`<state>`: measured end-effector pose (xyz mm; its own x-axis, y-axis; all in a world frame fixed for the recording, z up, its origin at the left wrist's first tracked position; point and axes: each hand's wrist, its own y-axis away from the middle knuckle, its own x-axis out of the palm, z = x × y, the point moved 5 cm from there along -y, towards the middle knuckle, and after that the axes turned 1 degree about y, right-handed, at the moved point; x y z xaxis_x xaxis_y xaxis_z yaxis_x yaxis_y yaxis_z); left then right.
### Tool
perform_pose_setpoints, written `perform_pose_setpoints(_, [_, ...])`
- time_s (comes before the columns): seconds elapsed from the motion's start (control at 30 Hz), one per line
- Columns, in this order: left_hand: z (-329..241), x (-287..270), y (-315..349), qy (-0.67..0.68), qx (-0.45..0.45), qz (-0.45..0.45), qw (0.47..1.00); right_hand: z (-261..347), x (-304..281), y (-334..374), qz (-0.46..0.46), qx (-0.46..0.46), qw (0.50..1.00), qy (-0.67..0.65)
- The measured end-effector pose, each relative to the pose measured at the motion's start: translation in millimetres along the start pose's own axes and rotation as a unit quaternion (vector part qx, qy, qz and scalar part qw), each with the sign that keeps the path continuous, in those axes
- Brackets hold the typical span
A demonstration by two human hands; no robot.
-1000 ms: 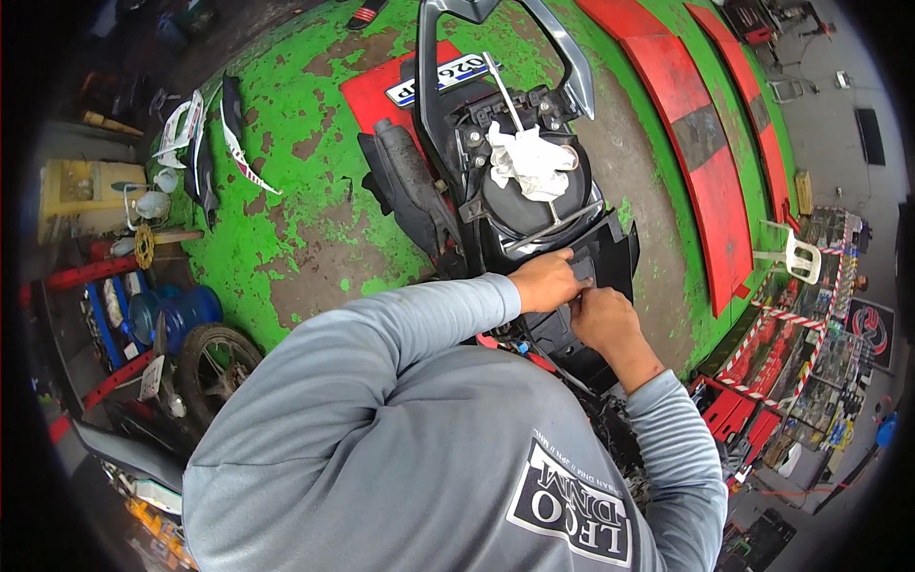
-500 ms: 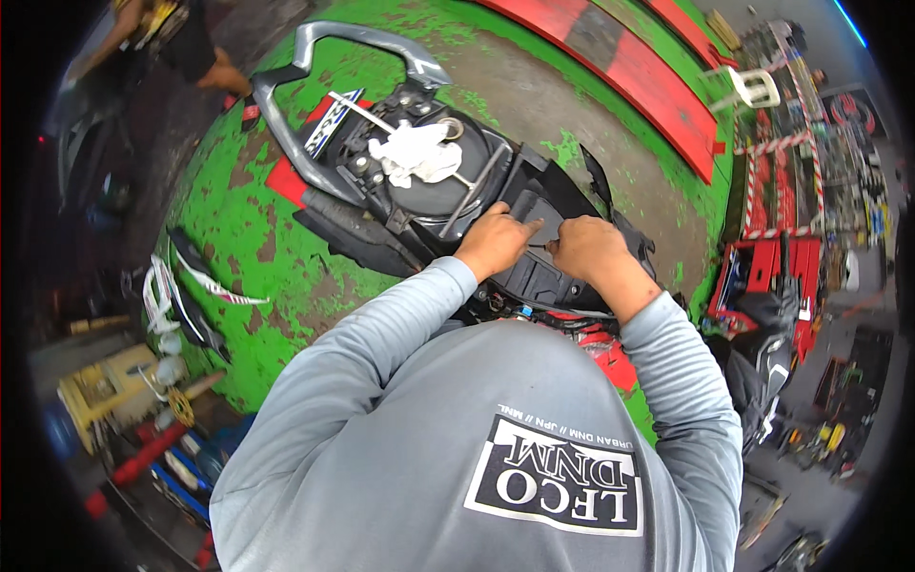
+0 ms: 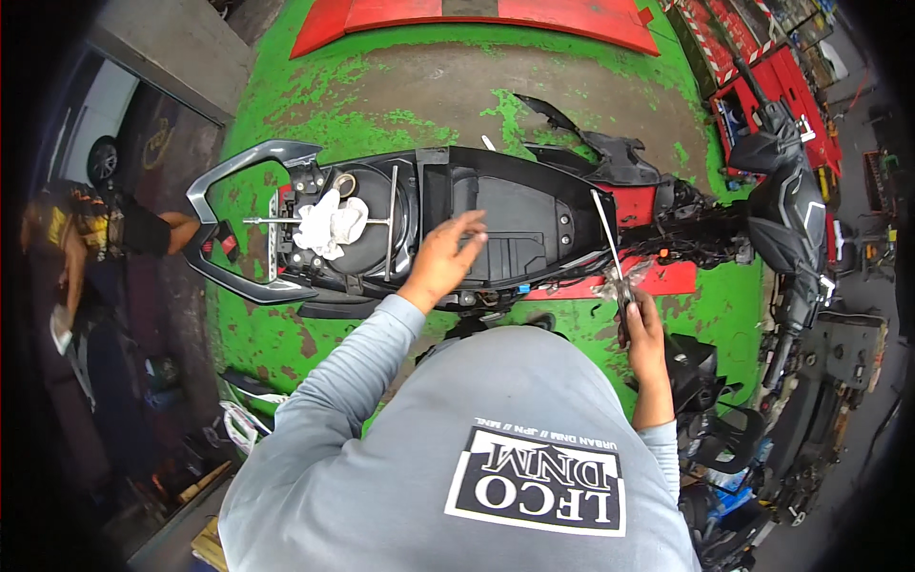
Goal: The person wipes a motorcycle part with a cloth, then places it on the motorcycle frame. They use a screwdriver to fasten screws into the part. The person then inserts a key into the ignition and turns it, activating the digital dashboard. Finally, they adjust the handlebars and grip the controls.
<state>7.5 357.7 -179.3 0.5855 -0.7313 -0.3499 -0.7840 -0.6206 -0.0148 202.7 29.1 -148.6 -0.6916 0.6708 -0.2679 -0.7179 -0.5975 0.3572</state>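
Note:
In front of me is a partly stripped scooter with a black under-seat compartment (image 3: 510, 214). My left hand (image 3: 444, 259) hovers over its near left part, fingers spread, holding nothing. My right hand (image 3: 645, 329) is wrapped round the dark handle of a long screwdriver (image 3: 614, 250), just off the compartment's right end. The bright shaft points up and away from me. On the round black cap to the left, a crumpled white cloth (image 3: 332, 225) lies over a T-handle wrench (image 3: 392, 219). A small ring-shaped piece (image 3: 345, 184) sits beside the cloth.
A grey grab rail (image 3: 224, 172) sticks out at the left. The scooter's handlebar section (image 3: 786, 219) stands at the right, past bare frame and wiring (image 3: 691, 229). A red ramp (image 3: 472, 17) lies across the far floor. Another person (image 3: 105, 234) is at the far left.
The view has turned, so the scooter now lies across it. My right hand has left the compartment, moved right and now holds the screwdriver. My left hand's fingers have spread.

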Motion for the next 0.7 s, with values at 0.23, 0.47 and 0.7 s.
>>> perform_pose_setpoints(0.23, [-89,66,6,0.298,-0.091,0.187,0.932,107,89,0,0.095,-0.284,0.942,0.149])
perform_pose_setpoints(0.47, [-75,-66,15,-0.107,-0.054,-0.107,0.987,58,39,4,0.060,-0.188,0.979,0.051])
perform_pose_setpoints(0.7, [14,-162,61,-0.399,-0.066,-0.112,0.908,-40,-91,-25,-0.112,-0.018,0.993,-0.038])
